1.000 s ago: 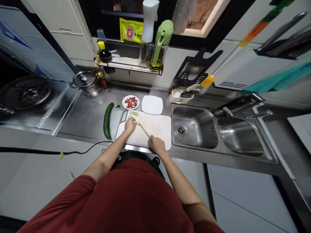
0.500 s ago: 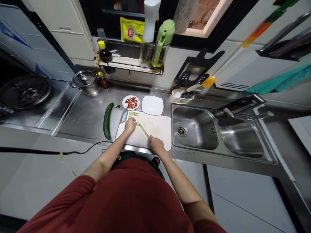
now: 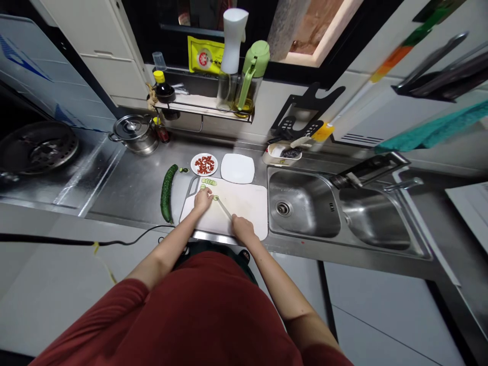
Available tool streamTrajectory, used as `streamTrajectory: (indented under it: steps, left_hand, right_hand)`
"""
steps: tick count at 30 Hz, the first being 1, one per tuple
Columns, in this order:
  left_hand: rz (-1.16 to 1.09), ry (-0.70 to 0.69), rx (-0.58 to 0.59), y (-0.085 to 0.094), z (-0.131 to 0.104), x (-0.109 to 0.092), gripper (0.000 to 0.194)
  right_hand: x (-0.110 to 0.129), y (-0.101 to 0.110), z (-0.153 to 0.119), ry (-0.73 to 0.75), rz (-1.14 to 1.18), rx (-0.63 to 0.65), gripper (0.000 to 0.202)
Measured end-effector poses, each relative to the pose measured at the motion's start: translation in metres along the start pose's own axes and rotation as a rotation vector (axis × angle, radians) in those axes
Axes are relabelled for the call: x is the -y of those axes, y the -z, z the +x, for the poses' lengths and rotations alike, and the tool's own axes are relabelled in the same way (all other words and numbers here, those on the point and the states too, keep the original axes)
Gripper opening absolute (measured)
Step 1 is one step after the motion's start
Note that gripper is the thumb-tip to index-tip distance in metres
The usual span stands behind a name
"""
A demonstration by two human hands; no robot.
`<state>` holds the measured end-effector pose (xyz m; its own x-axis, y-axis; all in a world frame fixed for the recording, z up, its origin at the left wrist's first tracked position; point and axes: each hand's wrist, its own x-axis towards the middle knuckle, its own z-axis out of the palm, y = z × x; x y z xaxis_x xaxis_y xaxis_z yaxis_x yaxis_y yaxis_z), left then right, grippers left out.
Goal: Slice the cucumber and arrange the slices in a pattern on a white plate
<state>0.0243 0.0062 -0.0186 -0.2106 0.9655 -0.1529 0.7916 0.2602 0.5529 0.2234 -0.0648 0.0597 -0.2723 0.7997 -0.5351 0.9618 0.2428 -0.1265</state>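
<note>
On the white cutting board [image 3: 244, 201], my right hand [image 3: 243, 229] grips the handle of a knife [image 3: 224, 208], its blade slanting up to the left. A pale green cucumber slice [image 3: 216, 197] is at the blade's tip. My left hand [image 3: 203, 200] is over the board's left part, fingers bent together; what they hold, if anything, is hidden. Another cucumber piece [image 3: 203, 186] shows just beyond its fingers. A row of overlapping cucumber slices [image 3: 209, 182] lies near the board's top edge. Left of the board rests a long whole cucumber [image 3: 167, 193].
Behind the board stand a plate [image 3: 193, 170] of chopped red pieces [image 3: 205, 164] and a white square plate [image 3: 237, 169]. Cucumber ends [image 3: 183, 170] lie beside them. A double sink [image 3: 305, 203] is to the right; a lidded pot [image 3: 136, 134] and a wok [image 3: 38, 147] are left.
The whole view has shifted slightly as the head moved. Both hands, the knife and the cucumber slices keep nearly the same places on the board.
</note>
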Motion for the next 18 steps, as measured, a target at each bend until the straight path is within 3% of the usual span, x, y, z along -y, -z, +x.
streamTrajectory:
  steps: [18]
  left_hand:
    - [0.001, 0.002, 0.002, 0.0006, 0.0008, 0.0001, 0.015]
  right_hand:
    - [0.0058, 0.0055, 0.0021, -0.005, 0.008, 0.0, 0.031]
